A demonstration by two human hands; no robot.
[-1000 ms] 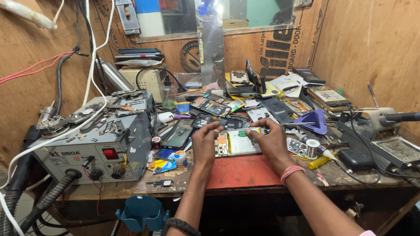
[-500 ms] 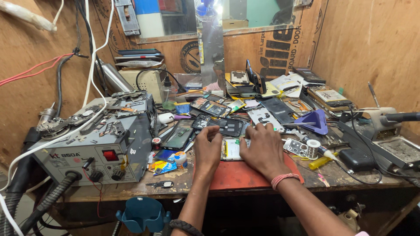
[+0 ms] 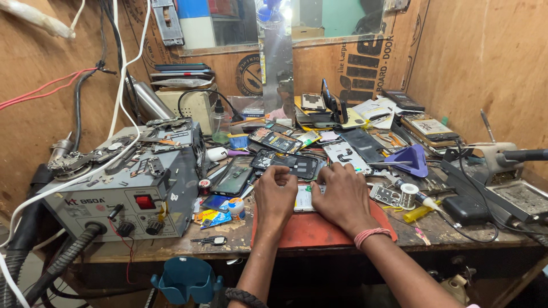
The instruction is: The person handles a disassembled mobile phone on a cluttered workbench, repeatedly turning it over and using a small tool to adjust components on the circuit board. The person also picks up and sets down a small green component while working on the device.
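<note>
- Where the red mat (image 3: 319,228) lies at the near bench edge, a phone (image 3: 304,198) is pinned between both hands.
- Left hand (image 3: 275,197): fingers curled, pressed on the phone's left end.
- Right hand (image 3: 344,197): laid flat over its right end.
- Grey station (image 3: 123,188) stands left.

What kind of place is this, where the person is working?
Probably a small phone repair workbench. A grey rework station stands at the left, opened phones and parts lie about the wooden bench, and both hands rest over a phone on a red mat.
</note>
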